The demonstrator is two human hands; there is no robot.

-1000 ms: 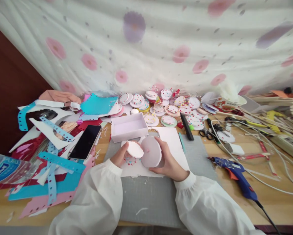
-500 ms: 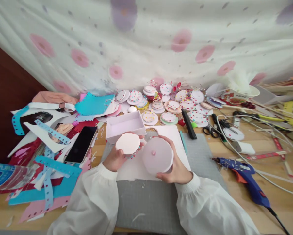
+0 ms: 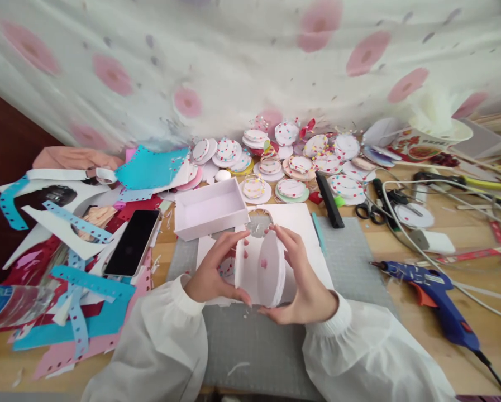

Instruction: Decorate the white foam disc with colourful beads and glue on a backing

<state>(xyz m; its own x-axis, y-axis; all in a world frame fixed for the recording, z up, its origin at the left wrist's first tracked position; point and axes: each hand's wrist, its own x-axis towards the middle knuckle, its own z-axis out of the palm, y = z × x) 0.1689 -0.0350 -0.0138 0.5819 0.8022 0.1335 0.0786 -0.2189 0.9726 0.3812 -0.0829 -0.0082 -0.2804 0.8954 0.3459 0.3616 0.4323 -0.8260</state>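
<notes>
My left hand (image 3: 214,274) and my right hand (image 3: 303,279) hold two white round foam pieces pressed together on edge above a grey cutting mat (image 3: 258,340). The larger disc (image 3: 271,269) has a small pink dot on its face and rests in my right hand's curled fingers. The smaller disc (image 3: 241,269) sits against it on the left, pinched by my left fingers. A white foam sheet (image 3: 300,229) lies under both hands.
A white open box (image 3: 210,209) stands just behind my hands, a black phone (image 3: 133,242) to the left. Coloured paper scraps (image 3: 78,262) cover the left side. Several decorated discs (image 3: 292,167) line the back. A blue glue gun (image 3: 430,293), scissors (image 3: 370,209) and cables lie right.
The two discs were held apart, faces up; now both hands have brought them together and turned them on edge. The camera view has tipped down slightly.
</notes>
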